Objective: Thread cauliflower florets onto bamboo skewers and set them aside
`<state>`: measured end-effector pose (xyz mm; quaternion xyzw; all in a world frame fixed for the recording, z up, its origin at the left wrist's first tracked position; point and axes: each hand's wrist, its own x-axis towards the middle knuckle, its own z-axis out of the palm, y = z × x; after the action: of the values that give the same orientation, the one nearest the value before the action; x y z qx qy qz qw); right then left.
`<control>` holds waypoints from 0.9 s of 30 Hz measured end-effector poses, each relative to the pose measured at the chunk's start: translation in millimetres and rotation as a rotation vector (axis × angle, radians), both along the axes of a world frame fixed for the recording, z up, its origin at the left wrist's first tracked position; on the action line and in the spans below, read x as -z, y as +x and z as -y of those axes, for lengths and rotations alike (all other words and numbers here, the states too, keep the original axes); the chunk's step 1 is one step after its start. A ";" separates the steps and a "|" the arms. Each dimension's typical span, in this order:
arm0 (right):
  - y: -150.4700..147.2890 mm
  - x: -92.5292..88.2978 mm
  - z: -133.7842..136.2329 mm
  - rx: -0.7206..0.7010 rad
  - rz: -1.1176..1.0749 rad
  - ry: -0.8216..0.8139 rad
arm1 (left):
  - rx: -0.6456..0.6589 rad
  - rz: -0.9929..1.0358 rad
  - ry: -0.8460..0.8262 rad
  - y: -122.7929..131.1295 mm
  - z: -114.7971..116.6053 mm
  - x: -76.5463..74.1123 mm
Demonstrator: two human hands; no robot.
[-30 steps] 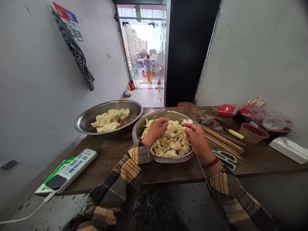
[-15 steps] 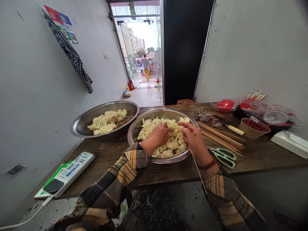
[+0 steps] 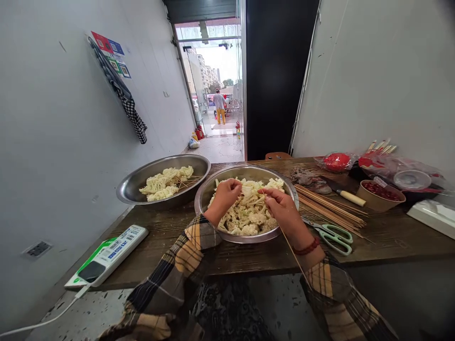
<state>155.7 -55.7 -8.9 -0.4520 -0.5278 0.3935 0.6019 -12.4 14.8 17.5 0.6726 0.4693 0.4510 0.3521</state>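
Cauliflower florets (image 3: 245,220) fill a steel bowl (image 3: 245,239) in front of me. Above its right side, my right hand (image 3: 283,210) is closed on a thin wooden skewer (image 3: 293,253), which slants down past my wrist toward the table edge. The skewer's upper tip shows near my fingertips. My left hand (image 3: 226,198) hovers over the bowl's left part, thumb and fingers pinched together; what they hold, if anything, is not clear. To the left, a second steel bowl (image 3: 130,188) contains cauliflower (image 3: 167,182) with skewers sticking out of it.
On the right lie a bundle of skewers (image 3: 325,206), green-handled scissors (image 3: 336,237), a knife (image 3: 350,196), a tub of red contents (image 3: 380,192) and plastic-wrapped items (image 3: 337,162). A white boxy device (image 3: 117,253) occupies the table's left end. Beyond the doorway stands a person (image 3: 219,106).
My left hand has come up from among the florets and moved slightly left, its fingers now pinched. My right hand keeps the skewer in nearly the same place. The view has shifted a little.
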 end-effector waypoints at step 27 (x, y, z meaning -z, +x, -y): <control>-6.5 -6.2 5.7 -0.044 0.593 0.280 | 0.279 0.668 -0.407 -2.5 15.1 -5.1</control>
<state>149.2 -61.4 -2.7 -0.4483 -0.7387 0.1814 0.4696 -15.0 -0.3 22.7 0.4632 0.3133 0.4904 0.6684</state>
